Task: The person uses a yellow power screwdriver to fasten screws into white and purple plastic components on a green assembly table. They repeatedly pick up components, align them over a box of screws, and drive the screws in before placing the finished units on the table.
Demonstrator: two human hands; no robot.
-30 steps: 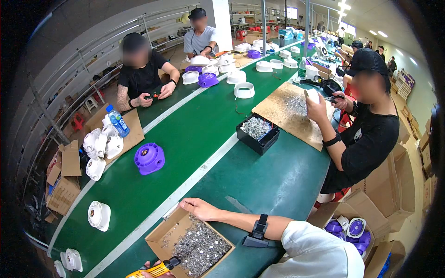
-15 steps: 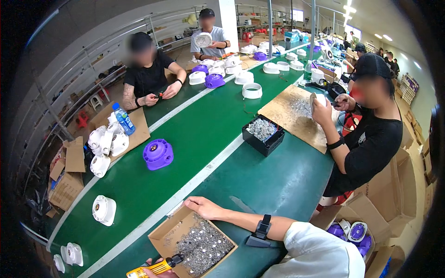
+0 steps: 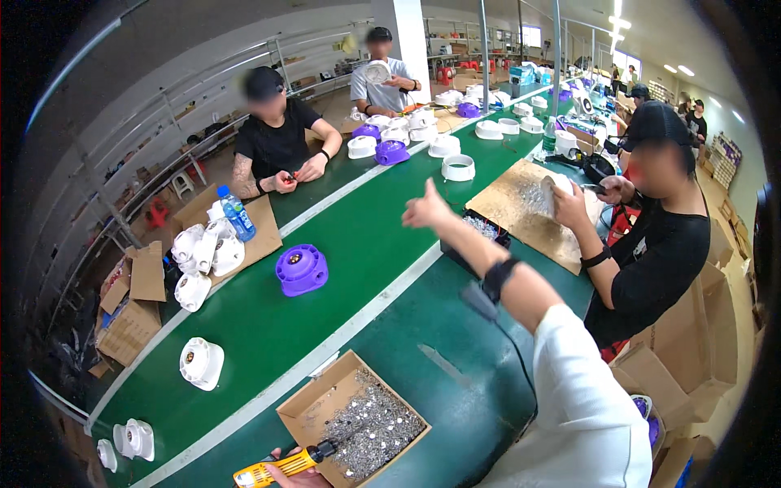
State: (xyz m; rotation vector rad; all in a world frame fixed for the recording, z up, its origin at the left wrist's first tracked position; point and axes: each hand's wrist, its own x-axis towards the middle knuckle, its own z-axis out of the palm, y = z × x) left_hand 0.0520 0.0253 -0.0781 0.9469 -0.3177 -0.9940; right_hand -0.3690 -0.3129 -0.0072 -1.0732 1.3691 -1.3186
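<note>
My right hand [image 3: 428,209] reaches out over the green conveyor belt, short of a white ring-shaped housing [image 3: 458,167]. At least one finger is stretched out, and nothing shows in the hand. At the lower edge my left hand [image 3: 297,478] is closed round a yellow electric screwdriver [image 3: 279,468]. The driver's black nose lies over the near side of a cardboard box [image 3: 300,396] filled with small screws [image 3: 370,427]. Past my right forearm sits a black bin of silvery small parts [image 3: 486,228], partly hidden by the arm.
A purple housing [image 3: 301,270] and several white housings [image 3: 201,363] stand on the belt. Co-workers sit across the belt and at the right, one holding a white part above a cardboard sheet [image 3: 521,183]. A blue bottle [image 3: 236,213] stands at the left. My right wrist strap trails a cable.
My right hand has left the screw box's far corner and swung up and forward over the belt. The left hand still holds the screwdriver by the box. The view has shifted slightly.
</note>
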